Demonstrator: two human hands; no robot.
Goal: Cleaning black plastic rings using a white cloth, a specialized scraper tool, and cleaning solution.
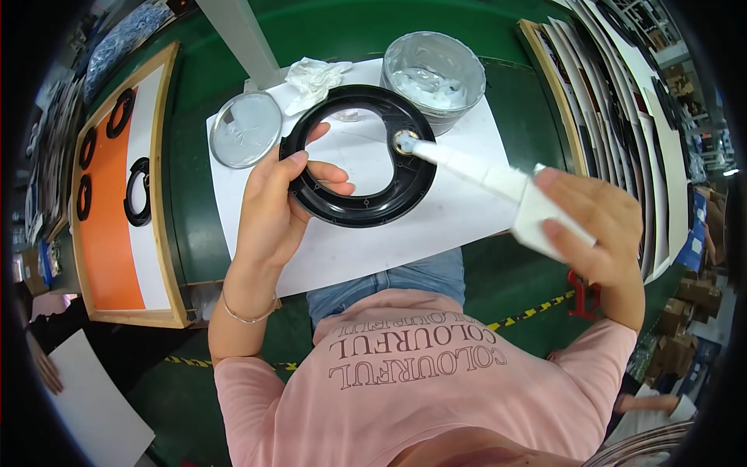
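Note:
My left hand [272, 187] grips a black plastic ring [366, 212] by its left side, thumb on top and fingers through the large opening. The ring is held up over a white sheet [475, 206]. Between the fingers of my right hand [599, 222] is a white applicator [478, 173] with a long narrow blade and a wide, flat handle end. Its tip meets a small brass-coloured round insert [404, 142] on the ring's right side, where pale grease shows. Behind the ring stands a tub [447, 124] with whitish grease inside.
Left of the ring lie a round lid [247, 128] and a crumpled white tissue [315, 82]. A grey post [245, 39] rises behind them. A wood-framed tray [177, 257] holds several black rings at left; upright boards [599, 101] fill a rack at right. Another person's hand [47, 366] shows at far left.

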